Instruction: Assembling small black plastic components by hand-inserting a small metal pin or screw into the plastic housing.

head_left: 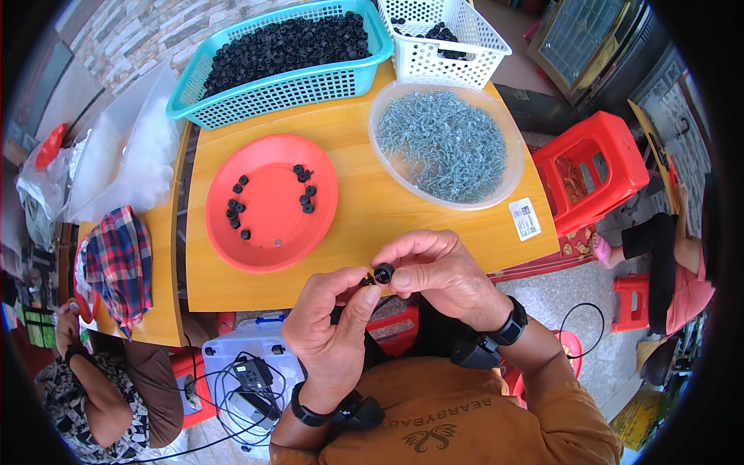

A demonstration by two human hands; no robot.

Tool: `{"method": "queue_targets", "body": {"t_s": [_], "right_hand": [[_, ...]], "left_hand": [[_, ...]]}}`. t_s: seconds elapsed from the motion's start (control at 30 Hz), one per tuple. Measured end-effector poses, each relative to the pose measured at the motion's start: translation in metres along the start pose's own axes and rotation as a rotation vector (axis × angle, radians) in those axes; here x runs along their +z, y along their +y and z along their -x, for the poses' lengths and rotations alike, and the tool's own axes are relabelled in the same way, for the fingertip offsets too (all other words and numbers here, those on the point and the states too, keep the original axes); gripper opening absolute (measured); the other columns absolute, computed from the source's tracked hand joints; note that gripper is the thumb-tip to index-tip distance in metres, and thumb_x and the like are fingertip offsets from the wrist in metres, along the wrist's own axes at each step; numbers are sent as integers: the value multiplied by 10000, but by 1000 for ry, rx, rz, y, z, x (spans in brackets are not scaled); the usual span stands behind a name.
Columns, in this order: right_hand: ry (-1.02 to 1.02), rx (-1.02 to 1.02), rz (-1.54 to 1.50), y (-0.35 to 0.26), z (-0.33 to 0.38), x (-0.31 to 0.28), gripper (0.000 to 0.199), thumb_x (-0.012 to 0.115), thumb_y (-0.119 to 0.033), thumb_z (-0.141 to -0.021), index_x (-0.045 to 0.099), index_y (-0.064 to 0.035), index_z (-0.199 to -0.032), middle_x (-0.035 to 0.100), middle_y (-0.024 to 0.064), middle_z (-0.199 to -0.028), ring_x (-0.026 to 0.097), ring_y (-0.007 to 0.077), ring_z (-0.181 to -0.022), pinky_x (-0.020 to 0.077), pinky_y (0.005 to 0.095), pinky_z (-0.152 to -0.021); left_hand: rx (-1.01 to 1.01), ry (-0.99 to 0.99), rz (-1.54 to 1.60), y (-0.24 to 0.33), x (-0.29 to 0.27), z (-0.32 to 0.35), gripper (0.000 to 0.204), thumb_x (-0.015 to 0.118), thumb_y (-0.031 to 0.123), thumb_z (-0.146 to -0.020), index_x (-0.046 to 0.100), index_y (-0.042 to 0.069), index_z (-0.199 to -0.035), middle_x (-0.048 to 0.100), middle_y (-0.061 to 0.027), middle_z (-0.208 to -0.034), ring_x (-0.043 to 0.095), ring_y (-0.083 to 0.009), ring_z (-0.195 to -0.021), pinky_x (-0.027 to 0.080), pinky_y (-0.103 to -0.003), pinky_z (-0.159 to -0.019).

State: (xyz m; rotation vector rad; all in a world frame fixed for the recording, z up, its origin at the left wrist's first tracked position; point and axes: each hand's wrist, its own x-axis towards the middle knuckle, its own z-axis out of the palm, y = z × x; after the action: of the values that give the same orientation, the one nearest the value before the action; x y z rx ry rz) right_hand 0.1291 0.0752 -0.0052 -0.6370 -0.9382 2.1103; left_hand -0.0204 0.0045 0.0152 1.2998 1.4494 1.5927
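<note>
My two hands meet just off the near edge of the wooden table. Between the thumb and fingers of my right hand (446, 283) is a small round black plastic part (384, 273), its hollow end showing. A second small black part (367, 280) is pinched by the fingertips of my left hand (329, 322), touching or nearly touching the first. Its exact shape is partly hidden by the fingers. Beyond them, a red plate (267, 194) holds several black parts (304, 199) and one tiny metallic piece. A see-through bowl (374, 136) of silvery screws (442, 139) stands to the right.
A teal basket (298, 94) heaped with black parts and a white basket (457, 71) stand at the back of the table (356, 194). Red stools (597, 167) are on the right. A lidded plastic box (225, 356) with cables lies lower left. Other people sit at both sides.
</note>
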Motion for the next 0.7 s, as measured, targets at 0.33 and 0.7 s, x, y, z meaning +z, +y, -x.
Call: {"method": "queue_targets", "body": {"t_s": [0.33,0.7], "right_hand": [[5,9,1,2,0,-1,235,689,-6,-766,647,7,-996,657,65,-868,594,99,-702,480,216,-617],[59,-56,207,4,3,2,226,671,37,-765,648,5,-988,659,64,-893,618,103,-794,519,228,-697]], "left_hand": [[63,3,-102,-3,0,1,186,719,-5,-735,637,-19,-902,586,-22,-760,509,-83,-658,425,-206,-616],[99,-27,-181,-3,-3,-1,162,720,13,-741,639,-25,-876,605,-45,-766,542,-98,-666,439,-210,-618]]}}
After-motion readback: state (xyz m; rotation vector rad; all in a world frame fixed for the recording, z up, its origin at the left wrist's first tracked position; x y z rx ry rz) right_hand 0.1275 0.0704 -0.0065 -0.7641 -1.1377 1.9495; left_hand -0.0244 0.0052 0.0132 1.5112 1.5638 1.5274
